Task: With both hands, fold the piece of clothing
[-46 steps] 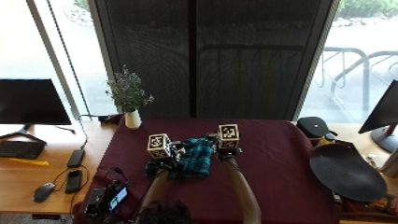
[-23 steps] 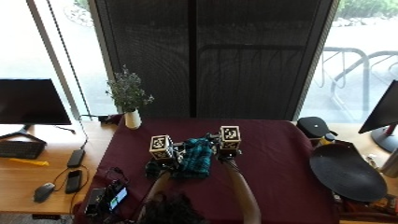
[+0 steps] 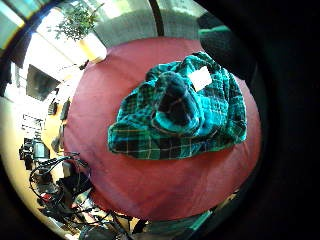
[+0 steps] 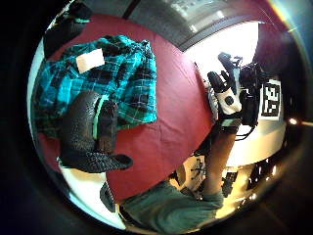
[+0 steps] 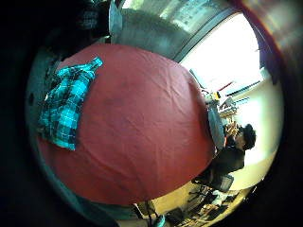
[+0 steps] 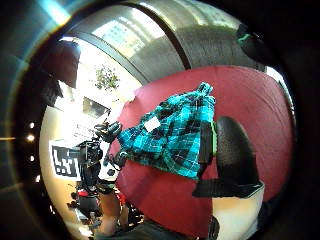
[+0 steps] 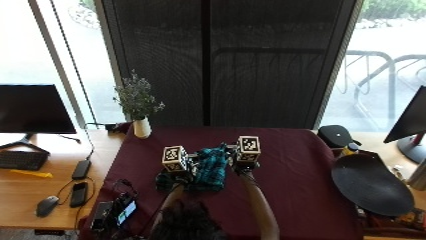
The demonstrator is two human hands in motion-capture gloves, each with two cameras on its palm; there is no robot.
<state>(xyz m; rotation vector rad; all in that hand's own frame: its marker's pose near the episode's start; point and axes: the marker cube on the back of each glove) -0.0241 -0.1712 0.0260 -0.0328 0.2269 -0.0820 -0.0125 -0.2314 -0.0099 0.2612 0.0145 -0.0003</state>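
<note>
The bunched fabric garment (image 7: 208, 169) is teal-green plaid crossed by dark checks and thin pale lines, with a small white label (plain, as far as can be told) (image 3: 201, 78). It lies on a flat maroon tablecloth (image 7: 293, 165). Both gloves are black: left hand (image 7: 174, 170), right hand (image 7: 241, 164). A small white vase (image 7: 142, 128) holds greyish-green sprigs.

Setting: office or lab workspace. Evidence: dark flat computer monitor (image 7: 33, 109), black keyboard (image 7: 20, 160) and grey mouse (image 7: 46, 205) on a pale wooden desk (image 7: 40, 187) along the left edge of a maroon-clothed table (image 7: 293, 170); second monitor (image 7: 407, 122) at the right; tall windows (image 7: 56, 55) with dark mesh blinds (image 7: 219, 60).
</note>
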